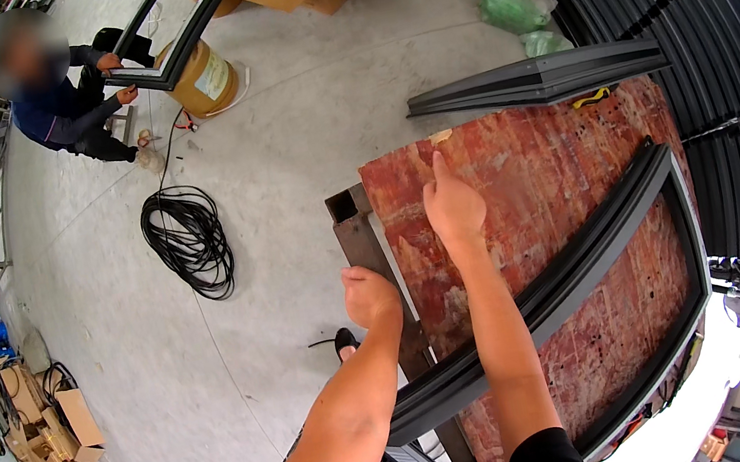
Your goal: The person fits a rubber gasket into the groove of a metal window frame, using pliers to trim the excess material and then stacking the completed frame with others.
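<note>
My right hand [457,208] is over the worn red-brown board [535,157], its index finger stretched toward the far edge and its thumb apart from it. The other fingers curl under, and I see nothing held. My left hand [372,298] is closed in a fist by the board's left side, above a rusty square steel tube [361,237]; whatever is inside the fist, if anything, is hidden. Beneath my right forearm a dark grey window-like frame [583,258] lies across the board. A pale chipped spot [441,136] shows at the board's far edge.
Dark grey profiles [541,77] rest beyond the board, near a yellow-and-black tool [591,98]. Stacked black profiles [671,29] rise at right. A coiled black cable [187,243] lies on the floor. Far left, another person [64,97] holds a frame [178,37] over a yellow bucket [207,80].
</note>
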Demonstrator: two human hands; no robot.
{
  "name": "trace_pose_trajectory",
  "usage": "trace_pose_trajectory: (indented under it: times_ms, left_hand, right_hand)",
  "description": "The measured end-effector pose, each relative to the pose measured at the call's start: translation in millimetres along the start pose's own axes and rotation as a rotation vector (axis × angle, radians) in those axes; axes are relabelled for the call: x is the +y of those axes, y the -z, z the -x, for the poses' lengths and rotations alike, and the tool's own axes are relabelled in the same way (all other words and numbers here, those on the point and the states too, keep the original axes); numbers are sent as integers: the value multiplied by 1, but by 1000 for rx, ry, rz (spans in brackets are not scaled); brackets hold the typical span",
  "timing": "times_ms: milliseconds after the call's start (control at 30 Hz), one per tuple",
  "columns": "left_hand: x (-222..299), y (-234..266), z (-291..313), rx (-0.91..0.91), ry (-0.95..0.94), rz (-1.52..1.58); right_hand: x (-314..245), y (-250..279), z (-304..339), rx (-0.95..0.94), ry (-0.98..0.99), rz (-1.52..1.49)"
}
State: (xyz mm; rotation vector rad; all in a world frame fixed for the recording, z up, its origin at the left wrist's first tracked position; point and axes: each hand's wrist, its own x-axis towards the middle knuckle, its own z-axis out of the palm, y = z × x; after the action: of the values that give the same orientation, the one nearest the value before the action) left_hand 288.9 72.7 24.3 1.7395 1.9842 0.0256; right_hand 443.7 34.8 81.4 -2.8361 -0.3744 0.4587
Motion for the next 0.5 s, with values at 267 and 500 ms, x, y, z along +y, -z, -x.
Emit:
trace_pose_trajectory:
  times_ms: [267, 500]
  left_hand:
    - [2, -5, 3, 26, -2, 9]
    - [-5, -7, -7, -2, 15, -35]
  right_hand:
    - [36, -9, -8, 155, 105, 103]
    - [26, -2, -6, 105, 76, 88]
